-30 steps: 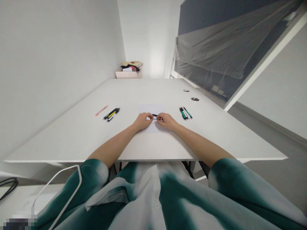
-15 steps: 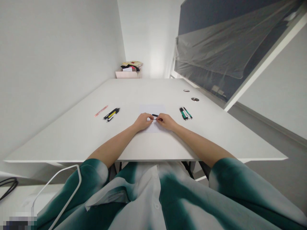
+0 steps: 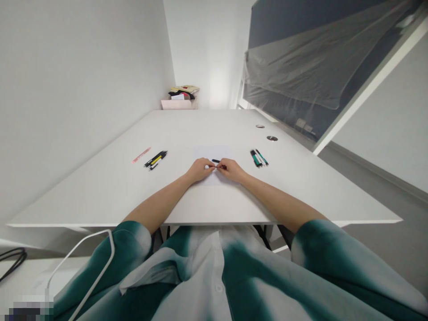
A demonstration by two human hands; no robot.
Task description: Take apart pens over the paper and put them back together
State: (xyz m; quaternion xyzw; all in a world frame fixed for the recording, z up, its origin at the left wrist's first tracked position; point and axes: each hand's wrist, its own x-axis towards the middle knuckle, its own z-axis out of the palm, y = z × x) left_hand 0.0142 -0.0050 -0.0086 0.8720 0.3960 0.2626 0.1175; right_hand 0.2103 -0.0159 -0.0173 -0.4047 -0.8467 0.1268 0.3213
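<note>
My left hand (image 3: 201,169) and my right hand (image 3: 231,169) meet over a white sheet of paper (image 3: 214,180) on the table. Both are closed in a pinch, with fingertips almost touching. Between them is a thin dark stick (image 3: 216,167) that looks like a pen refill, mostly hidden by the fingers. Just beyond the fingertips lies a short black pen part (image 3: 216,160) on the paper; whether it is a cap or a barrel is too small to tell.
On the left of the white table (image 3: 207,127) lie a pink strip like a ruler (image 3: 141,154) and a group of black and yellow pens (image 3: 155,160). Green and white pens (image 3: 259,158) lie to the right. Two round metal discs (image 3: 272,138) sit farther back, and a filled box (image 3: 176,104) at the far end.
My hands have drawn slightly closer together, so less of the thin stick shows between the fingertips. The pens and paper have not moved.
</note>
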